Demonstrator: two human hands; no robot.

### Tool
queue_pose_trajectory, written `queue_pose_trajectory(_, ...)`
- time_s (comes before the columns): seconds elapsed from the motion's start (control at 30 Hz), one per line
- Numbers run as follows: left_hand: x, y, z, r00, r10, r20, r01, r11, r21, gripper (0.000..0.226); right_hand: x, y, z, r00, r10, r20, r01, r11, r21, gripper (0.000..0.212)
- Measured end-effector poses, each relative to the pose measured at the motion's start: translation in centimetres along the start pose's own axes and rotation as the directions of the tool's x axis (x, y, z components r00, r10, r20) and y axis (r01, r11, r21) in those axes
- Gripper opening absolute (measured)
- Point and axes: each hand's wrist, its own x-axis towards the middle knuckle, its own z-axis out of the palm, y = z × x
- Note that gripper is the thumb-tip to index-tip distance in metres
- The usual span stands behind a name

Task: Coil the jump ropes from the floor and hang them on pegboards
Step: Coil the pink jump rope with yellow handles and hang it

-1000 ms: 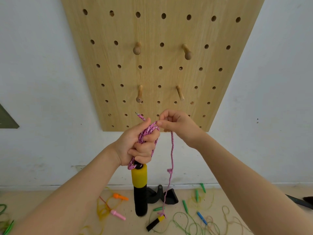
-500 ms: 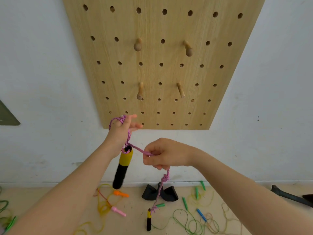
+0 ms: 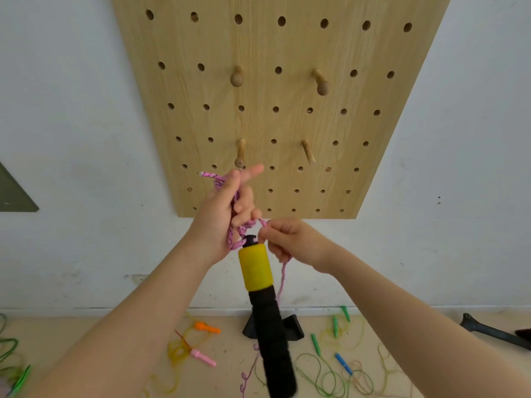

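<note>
Compared with half a second ago, the two hands have drawn together at the centre of the frame: the right hand [image 3: 296, 244], which then pinched the rope lower and apart from the left, is now just beside the left hand [image 3: 227, 216], right above the handle's top. The yellow-and-black handle [image 3: 265, 314], earlier tilted down to the lower left, now hangs nearly straight down the middle of the frame and looks much nearer the camera. The second handle that showed on the floor earlier is now hidden behind it.

On the left edge, green rope [image 3: 13, 366] lies on the floor. The left hand grips loops of the pink jump rope [image 3: 234, 225] wound round its palm, middle fingers curled on the strands, index finger pointing straight toward the upper right. The rope's frayed end sticks out at the upper left of that hand. The right hand pinches the pink strand between thumb and fingertips, remaining fingers curled; the strand drops below it and trails onto the floor.

Behind, the wooden pegboard [image 3: 201, 90] fills the upper centre, carrying four pegs [image 3: 240, 153], none bearing a rope. On the floor lie an orange-handled rope [image 3: 207, 328], a pink handle [image 3: 202, 357], green handles [image 3: 316, 343] and a blue handle [image 3: 343, 363].

No brand, label or writing can be read anywhere.
</note>
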Motion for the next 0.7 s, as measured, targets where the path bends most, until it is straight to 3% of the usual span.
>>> queue_pose_trajectory(0.1,0.8,-0.5,-1.1,0.976,0.036,-0.215,-0.022,0.997,0.069,0.032,-0.9,-0.2,0.6,0.967,0.102,0.233,-0.087,0.994,-0.073,0.016)
queue_pose_trajectory(0.17,1.1,-1.2,-2.3,0.959,0.003,-0.284,0.039,0.989,0.144,0.035,-1.7,-0.9,0.5,0.925,0.201,0.322,-0.172,0.978,-0.116,0.033)
queue_pose_trajectory(0.23,1.2,-2.1,-3.5,0.957,0.003,-0.291,0.107,0.927,0.359,0.040,-2.2,-1.8,0.2,0.912,0.270,0.308,-0.181,0.941,-0.286,0.044)
queue_pose_trajectory(0.3,1.1,-3.0,-4.2,0.966,-0.007,-0.259,0.161,0.801,0.577,0.043,-2.5,-2.7,-0.1,0.926,0.285,0.248,-0.126,0.851,-0.509,0.047)
queue_pose_trajectory(0.4,0.4,-3.4,-3.8,0.973,-0.112,-0.203,0.221,0.718,0.660,0.043,-2.7,-4.1,-0.7,0.961,0.198,0.194,-0.040,0.791,-0.610,0.030)
queue_pose_trajectory(0.47,-0.4,-3.3,-2.6,0.971,-0.204,-0.123,0.232,0.693,0.683,0.039,-2.9,-5.2,-1.3,0.972,0.109,0.208,0.029,0.824,-0.566,0.017)
queue_pose_trajectory(0.53,-1.2,-3.2,-1.3,0.958,-0.285,-0.024,0.222,0.689,0.689,0.033,-3.1,-5.8,-2.3,0.986,0.009,0.164,0.048,0.938,-0.342,0.008)
queue_pose_trajectory(0.63,-2.0,-2.7,0.0,0.924,-0.376,0.073,0.286,0.805,0.520,0.049,-2.9,-4.8,-4.3,0.992,-0.091,-0.084,0.095,0.994,0.044,0.007)
queue_pose_trajectory(0.7,-2.2,-2.1,0.4,0.920,-0.369,0.132,0.293,0.872,0.391,0.053,-2.7,-3.7,-5.2,0.984,-0.104,-0.144,0.114,0.991,0.070,0.014)
